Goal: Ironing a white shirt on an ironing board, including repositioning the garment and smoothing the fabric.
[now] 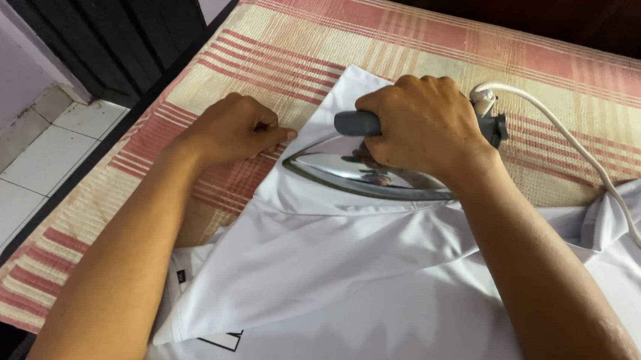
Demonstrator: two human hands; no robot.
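Observation:
A white garment [327, 277] lies spread over a red and beige striped cloth [289, 47]. My right hand [422, 124] grips the grey handle of a shiny metal iron [335, 168], which rests flat on the garment with its tip pointing left. My left hand [234, 129] pinches the garment's left edge just beside the iron's tip, fingers closed on the fabric. A white cord [582, 154] runs from the back of the iron off to the right.
The striped cloth covers a padded surface that ends at the left, where a white tiled floor [26, 170] shows. Dark wooden furniture [122, 28] stands at the back left and along the top right.

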